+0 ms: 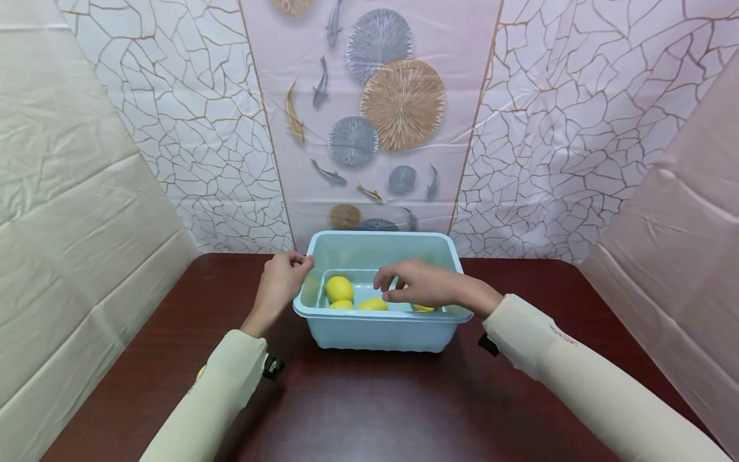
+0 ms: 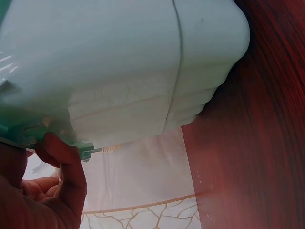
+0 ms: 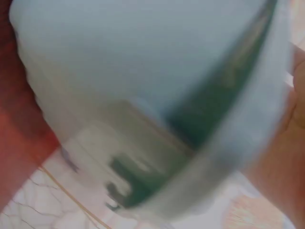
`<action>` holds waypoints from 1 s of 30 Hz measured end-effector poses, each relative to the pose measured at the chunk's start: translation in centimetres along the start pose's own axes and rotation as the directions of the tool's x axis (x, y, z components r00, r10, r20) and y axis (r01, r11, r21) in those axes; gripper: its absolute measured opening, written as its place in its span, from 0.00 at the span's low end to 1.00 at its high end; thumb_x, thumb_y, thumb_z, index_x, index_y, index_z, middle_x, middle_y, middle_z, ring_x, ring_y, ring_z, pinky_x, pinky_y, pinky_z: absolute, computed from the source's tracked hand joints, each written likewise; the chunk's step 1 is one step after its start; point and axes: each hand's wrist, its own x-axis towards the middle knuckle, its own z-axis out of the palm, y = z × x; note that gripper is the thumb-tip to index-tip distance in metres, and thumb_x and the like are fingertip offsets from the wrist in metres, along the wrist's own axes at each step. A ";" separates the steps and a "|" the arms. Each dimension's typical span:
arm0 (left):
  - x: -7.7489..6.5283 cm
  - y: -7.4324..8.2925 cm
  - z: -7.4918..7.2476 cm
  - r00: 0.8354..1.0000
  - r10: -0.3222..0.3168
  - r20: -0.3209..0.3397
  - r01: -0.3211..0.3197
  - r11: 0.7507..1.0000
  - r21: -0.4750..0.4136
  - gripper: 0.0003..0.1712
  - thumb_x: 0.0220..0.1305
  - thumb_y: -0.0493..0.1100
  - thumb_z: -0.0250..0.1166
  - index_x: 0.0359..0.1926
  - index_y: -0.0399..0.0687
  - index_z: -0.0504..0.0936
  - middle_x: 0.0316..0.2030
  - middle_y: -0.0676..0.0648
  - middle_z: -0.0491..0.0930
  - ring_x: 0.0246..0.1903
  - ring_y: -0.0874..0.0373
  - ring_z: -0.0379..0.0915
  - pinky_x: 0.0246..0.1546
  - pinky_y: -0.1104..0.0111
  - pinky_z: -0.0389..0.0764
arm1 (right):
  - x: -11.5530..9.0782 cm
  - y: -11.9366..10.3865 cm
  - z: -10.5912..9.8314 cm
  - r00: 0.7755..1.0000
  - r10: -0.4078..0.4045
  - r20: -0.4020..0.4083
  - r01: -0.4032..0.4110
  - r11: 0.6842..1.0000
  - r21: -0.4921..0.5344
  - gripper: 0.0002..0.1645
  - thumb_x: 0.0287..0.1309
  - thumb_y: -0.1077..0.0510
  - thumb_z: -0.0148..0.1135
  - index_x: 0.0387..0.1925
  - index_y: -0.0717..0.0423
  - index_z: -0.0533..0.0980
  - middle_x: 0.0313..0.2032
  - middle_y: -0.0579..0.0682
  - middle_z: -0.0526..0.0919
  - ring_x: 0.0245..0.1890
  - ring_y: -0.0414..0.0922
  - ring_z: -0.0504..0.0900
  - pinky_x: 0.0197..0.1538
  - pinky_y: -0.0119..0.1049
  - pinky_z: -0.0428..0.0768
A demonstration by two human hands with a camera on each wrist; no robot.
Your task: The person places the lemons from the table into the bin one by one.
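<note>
A light blue plastic tub (image 1: 382, 330) stands on the dark red wooden table, with several lemons (image 1: 339, 289) lying inside it. My left hand (image 1: 281, 282) grips the tub's left rim; in the left wrist view its bent fingers (image 2: 71, 176) meet the rim beside the tub's outer wall (image 2: 119, 71). Over the inside of the tub hovers my right hand (image 1: 424, 283), its fingers loosely bent and pointing left, with nothing seen between them. A lemon (image 1: 424, 308) shows partly under that hand. The right wrist view is blurred and mostly filled by the tub's side (image 3: 119, 57).
Behind the left sleeve, a small bit of a yellow thing (image 1: 201, 371) peeks out on the table (image 1: 369, 410). A patterned cloth (image 1: 398, 128) hangs behind the tub, and pale cloth walls (image 1: 69, 212) flank both sides.
</note>
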 end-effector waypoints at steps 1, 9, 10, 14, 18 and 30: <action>0.0 0.0 0.0 1.000 -0.002 0.003 0.002 1.000 0.002 0.19 0.77 0.53 0.62 0.44 0.40 0.87 0.34 0.42 0.84 0.33 0.51 0.77 0.33 0.66 0.77 | -0.4 -0.3 -0.1 1.000 -0.003 -0.025 0.002 1.000 -0.022 0.15 0.76 0.59 0.60 0.58 0.56 0.81 0.53 0.49 0.86 0.52 0.48 0.86 0.58 0.46 0.83; -0.1 0.0 0.1 1.000 -0.011 0.024 0.011 1.000 0.002 0.19 0.77 0.53 0.62 0.44 0.40 0.86 0.33 0.43 0.83 0.32 0.51 0.76 0.31 0.67 0.76 | -3.1 -1.9 -0.9 0.973 0.047 -0.224 -0.058 0.997 -0.046 0.13 0.73 0.58 0.64 0.55 0.56 0.83 0.50 0.49 0.88 0.48 0.47 0.86 0.52 0.44 0.84; -0.1 0.0 0.1 1.000 -0.011 0.026 0.011 1.000 0.003 0.19 0.77 0.53 0.62 0.44 0.40 0.86 0.33 0.43 0.83 0.32 0.51 0.75 0.31 0.67 0.76 | -3.5 -1.9 -1.0 0.963 0.072 -0.258 -0.084 0.996 -0.034 0.13 0.73 0.58 0.65 0.55 0.56 0.83 0.50 0.50 0.88 0.47 0.47 0.86 0.52 0.45 0.85; -0.1 -0.1 0.1 1.000 -0.004 0.028 0.004 1.000 0.006 0.20 0.77 0.53 0.62 0.44 0.39 0.86 0.34 0.42 0.83 0.32 0.51 0.76 0.31 0.66 0.76 | -4.8 -1.6 -1.5 0.908 0.207 -0.365 -0.207 0.978 0.040 0.12 0.74 0.56 0.64 0.53 0.55 0.84 0.49 0.50 0.88 0.48 0.51 0.86 0.53 0.49 0.84; -0.1 -0.1 0.0 1.000 0.004 0.027 -0.004 1.000 0.012 0.20 0.77 0.53 0.61 0.44 0.39 0.86 0.34 0.42 0.83 0.33 0.51 0.76 0.32 0.66 0.76 | -6.0 -1.3 -1.6 0.850 0.307 -0.428 -0.293 0.951 0.100 0.13 0.74 0.54 0.64 0.52 0.55 0.85 0.49 0.51 0.88 0.50 0.54 0.86 0.54 0.52 0.83; -0.2 0.1 -0.1 1.000 0.007 0.025 -0.008 1.000 0.021 0.20 0.78 0.53 0.61 0.45 0.39 0.86 0.36 0.42 0.84 0.34 0.51 0.77 0.35 0.64 0.78 | -8.4 0.9 0.0 0.664 0.449 -0.598 -0.397 0.889 0.227 0.24 0.76 0.48 0.60 0.62 0.60 0.79 0.51 0.60 0.86 0.52 0.57 0.80 0.55 0.55 0.77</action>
